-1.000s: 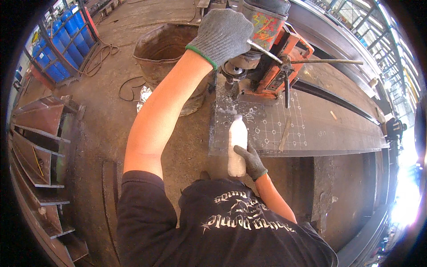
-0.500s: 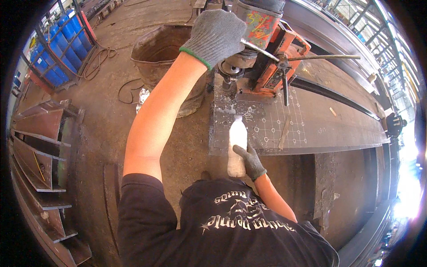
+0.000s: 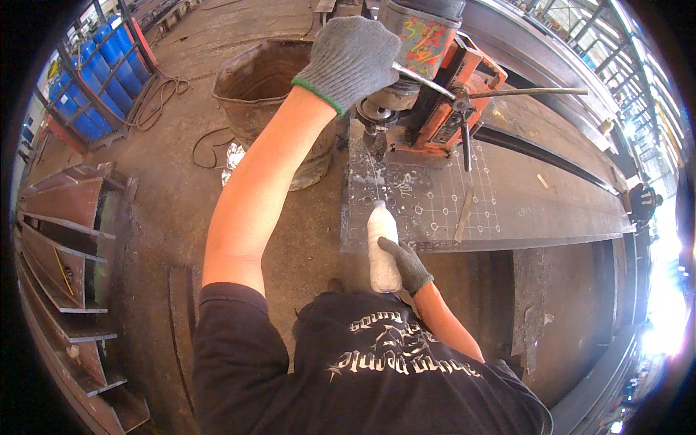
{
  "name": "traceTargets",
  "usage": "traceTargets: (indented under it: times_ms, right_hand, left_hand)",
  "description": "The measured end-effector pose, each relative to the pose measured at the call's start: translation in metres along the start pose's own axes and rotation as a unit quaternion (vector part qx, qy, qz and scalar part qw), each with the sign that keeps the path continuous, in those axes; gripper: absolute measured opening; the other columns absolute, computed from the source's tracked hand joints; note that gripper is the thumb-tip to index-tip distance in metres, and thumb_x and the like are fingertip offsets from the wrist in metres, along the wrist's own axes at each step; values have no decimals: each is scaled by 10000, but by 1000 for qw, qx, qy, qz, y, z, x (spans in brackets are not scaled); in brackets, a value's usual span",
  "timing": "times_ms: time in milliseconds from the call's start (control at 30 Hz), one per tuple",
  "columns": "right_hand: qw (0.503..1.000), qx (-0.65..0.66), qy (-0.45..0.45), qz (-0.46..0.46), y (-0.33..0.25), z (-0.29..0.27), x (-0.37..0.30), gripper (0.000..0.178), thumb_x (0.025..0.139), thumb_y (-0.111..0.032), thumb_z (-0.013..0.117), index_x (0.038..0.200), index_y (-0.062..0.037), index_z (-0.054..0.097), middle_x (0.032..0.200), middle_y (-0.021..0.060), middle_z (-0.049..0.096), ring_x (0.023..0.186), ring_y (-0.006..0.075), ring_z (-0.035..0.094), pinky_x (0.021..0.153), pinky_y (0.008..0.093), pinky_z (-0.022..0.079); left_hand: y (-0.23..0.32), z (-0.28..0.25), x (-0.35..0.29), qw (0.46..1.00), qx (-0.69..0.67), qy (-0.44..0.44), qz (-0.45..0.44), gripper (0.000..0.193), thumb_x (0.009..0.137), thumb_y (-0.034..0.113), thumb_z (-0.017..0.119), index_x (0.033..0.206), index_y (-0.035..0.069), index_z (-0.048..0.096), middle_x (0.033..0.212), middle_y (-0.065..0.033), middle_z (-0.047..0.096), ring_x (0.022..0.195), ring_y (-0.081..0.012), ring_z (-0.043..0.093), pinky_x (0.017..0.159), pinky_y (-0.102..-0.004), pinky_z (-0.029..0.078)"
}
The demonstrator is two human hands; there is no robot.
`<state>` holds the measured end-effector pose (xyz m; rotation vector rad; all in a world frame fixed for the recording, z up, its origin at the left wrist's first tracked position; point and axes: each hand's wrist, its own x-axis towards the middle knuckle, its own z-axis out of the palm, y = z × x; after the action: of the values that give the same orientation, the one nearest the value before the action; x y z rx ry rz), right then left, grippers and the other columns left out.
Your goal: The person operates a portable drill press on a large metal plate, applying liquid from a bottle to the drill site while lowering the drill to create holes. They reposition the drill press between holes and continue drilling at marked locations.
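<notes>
My left hand point(image 3: 351, 64), in a grey knitted glove with a green cuff, is closed round the end of one metal feed handle point(image 3: 426, 81) of an orange magnetic drill point(image 3: 453, 101). In my gloved right hand point(image 3: 408, 267) is a plastic bottle point(image 3: 381, 246) of milky white liquid, its neck pointing at the drill. A thin line of liquid runs from the neck toward the drill bit point(image 3: 375, 141). The drill stands on a dark steel beam point(image 3: 536, 210) marked with chalk lines and circles. Wet splashes lie around the bit.
Left of the drill stands a large rusty metal bin point(image 3: 239, 109). Blue gas cylinders point(image 3: 94, 80) stand in a rack at the far left. Steel sections point(image 3: 69, 268) lie along the left edge. A flat metal strip point(image 3: 465, 214) rests on the beam, and a hose point(image 3: 163, 98) lies on the floor.
The bottle in my right hand has tilted left and dropped slightly, and a thin stream now shows from its neck. My left hand stays on the handle.
</notes>
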<state>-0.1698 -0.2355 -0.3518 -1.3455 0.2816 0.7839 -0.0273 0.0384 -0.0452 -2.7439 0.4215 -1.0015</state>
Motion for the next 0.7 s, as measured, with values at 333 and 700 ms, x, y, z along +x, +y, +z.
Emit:
traceTargets:
  times_ms: [333,700]
  right_hand:
    - [999,38,0,4,-5,10,-9,672,970,-390,778,1434,54,583,1265,140,700,1056,215,705,869,350,592]
    - [994,36,-14,-101,0,3,-4,652,956,-314,806,1436,53,562,1226,125,709,1003,191,710,817,363,611]
  left_hand:
    - [2,-4,-1,1000,-5,-20,-7,319,876,471,751,870,152,743,793,-134,749,812,-352,772,713,-504,622]
    - [4,-2,-4,999,-44,-22,-21,307,842,427,781,807,131,705,760,-125,721,742,-338,747,665,-480,600]
